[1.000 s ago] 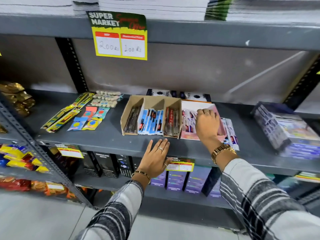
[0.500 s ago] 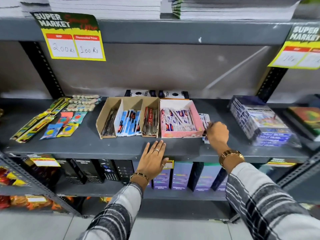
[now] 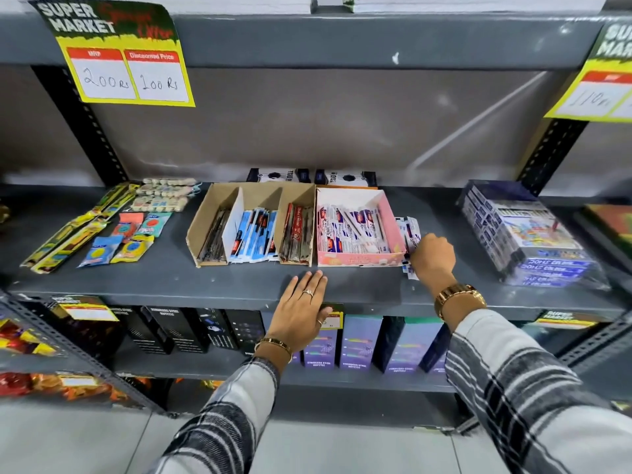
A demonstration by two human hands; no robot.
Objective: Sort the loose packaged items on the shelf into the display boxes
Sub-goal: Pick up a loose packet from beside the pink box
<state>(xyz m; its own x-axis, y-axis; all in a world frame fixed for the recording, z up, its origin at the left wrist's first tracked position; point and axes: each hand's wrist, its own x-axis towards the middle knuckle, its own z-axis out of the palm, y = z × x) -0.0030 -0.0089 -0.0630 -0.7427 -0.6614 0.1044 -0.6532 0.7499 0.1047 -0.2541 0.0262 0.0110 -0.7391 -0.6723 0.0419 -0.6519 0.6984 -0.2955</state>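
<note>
Left hand [image 3: 301, 313]: your fingers are lying spread and flat on the shelf [image 3: 239, 278] edge, holding nothing.
Right hand [image 3: 432, 256]: your fingers are curling closed on the loose packets [image 3: 410, 230].
Loose packets: lying under your right fingers, just right of the pink display box [image 3: 393, 220].
Cardboard display box [image 3: 205, 224]: sitting beyond your left fingers.

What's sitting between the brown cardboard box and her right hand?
The pink display box, full of white packets, seen in the head view. The right hand reaches loose packets beside it.
</note>
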